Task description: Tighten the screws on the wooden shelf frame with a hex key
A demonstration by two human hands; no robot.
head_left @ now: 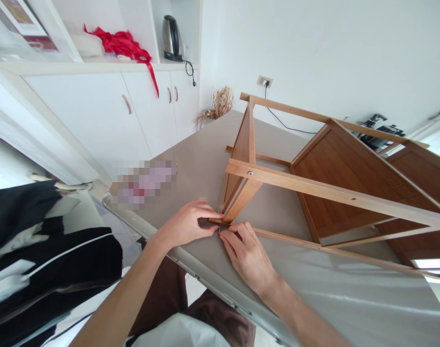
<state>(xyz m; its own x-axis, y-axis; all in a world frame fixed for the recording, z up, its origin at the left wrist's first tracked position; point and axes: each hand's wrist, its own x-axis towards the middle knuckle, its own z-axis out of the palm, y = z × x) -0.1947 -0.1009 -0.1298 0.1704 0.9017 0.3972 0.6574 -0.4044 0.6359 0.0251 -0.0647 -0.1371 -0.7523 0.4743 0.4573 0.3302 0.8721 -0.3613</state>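
Note:
A brown wooden shelf unit [299,185] lies on its side on the grey table [201,159], with its slatted frame and panels facing several ways. At its near left corner, my left hand [187,222] is closed with thumb and fingers around the end of the lower wooden rail [215,220]. Just right of it, my right hand [247,253] is pinched close to the same rail end. A thin, small glint of metal shows by its fingertips, too small to name. On the upper rail, a round metal fastener [250,173] sits near the end.
A blurred-out lilac item [147,183] lies on the table's left part. Dark clothes [53,270] hang or lie at the left. Behind stand white cupboards [93,106] with red ribbon [122,43] and a kettle [172,38]. A cord [285,123] runs from the wall socket.

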